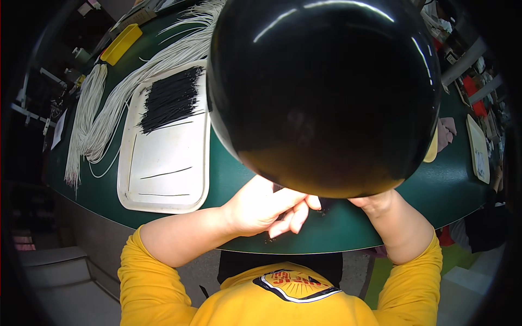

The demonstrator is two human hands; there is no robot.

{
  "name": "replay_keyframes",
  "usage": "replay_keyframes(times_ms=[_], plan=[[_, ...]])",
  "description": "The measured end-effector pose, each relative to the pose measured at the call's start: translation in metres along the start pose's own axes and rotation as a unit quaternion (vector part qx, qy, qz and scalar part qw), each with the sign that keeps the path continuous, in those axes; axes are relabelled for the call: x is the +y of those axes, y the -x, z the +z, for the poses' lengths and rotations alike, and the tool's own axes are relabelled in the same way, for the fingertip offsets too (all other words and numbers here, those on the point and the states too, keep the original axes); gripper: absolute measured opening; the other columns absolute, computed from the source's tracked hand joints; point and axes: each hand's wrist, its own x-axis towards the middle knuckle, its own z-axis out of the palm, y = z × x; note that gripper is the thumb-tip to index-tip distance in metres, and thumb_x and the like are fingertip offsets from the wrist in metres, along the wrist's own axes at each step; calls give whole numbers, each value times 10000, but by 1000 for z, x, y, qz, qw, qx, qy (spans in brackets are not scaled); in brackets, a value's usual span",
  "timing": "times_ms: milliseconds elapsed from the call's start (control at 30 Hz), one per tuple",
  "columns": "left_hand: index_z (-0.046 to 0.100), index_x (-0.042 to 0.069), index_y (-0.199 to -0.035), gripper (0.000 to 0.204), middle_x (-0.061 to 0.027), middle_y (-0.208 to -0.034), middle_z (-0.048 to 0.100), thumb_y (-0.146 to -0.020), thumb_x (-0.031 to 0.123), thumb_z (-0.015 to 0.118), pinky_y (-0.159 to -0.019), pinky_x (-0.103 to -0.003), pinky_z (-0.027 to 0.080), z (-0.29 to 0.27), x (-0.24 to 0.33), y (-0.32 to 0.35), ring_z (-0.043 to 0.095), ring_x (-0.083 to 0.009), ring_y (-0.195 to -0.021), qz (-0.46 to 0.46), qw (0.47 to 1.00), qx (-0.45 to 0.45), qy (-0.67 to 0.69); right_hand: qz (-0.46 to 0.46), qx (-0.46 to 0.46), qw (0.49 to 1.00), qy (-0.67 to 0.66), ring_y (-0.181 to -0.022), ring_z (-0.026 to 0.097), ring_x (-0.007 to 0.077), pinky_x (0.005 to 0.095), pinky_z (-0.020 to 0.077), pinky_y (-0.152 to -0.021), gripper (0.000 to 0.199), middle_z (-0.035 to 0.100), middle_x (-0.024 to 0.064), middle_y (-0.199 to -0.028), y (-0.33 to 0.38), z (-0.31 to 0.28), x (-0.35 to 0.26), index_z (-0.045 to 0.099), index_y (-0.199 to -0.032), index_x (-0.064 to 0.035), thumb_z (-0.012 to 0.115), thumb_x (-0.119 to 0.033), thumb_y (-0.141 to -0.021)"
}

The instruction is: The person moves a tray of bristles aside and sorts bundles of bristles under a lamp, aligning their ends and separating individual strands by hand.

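Observation:
A large glossy black dome [326,98] fills the upper middle and covers whatever lies behind it. At its lower rim my left hand [266,207] is closed, fingers curled over toward the right. A small dark ridged bit shows beside its thumb; what it grips I cannot make out. My right hand [379,202] reaches up under the rim on the other side, its fingers hidden by the dome. Left of the hands lies a white tray [163,157]. A pile of thin black strands [173,99] fills its far part, and a few single strands lie nearer.
Bundles of long white cords [111,130] run along the tray's left and far sides. A yellow bin [122,44] stands at the far left. On the right are a pale tray [478,148] and a pinkish cloth [446,133]. The green table [348,233] has a curved near edge.

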Motion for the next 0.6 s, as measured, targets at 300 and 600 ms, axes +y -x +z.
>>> replay_keyframes(times_ms=[300,600], plan=[[457,3,-804,303,-33,-470,413,-894,267,337,-313,-166,265,6,-1,-2,309,-57,-300,53,992,72,-90,-80,-216,962,150,-517,479,62,183,384,-517,89,535,33,-628,-8,-12,9,548,-758,2,543,-85,-778],[491,-3,-795,169,-55,-540,475,-865,137,428,-314,-172,297,-1,-4,6,386,-72,-332,48,992,75,93,-159,-303,912,224,-488,452,49,168,348,-460,93,524,22,-591,-12,-9,5,568,-729,7,523,-54,-782]])
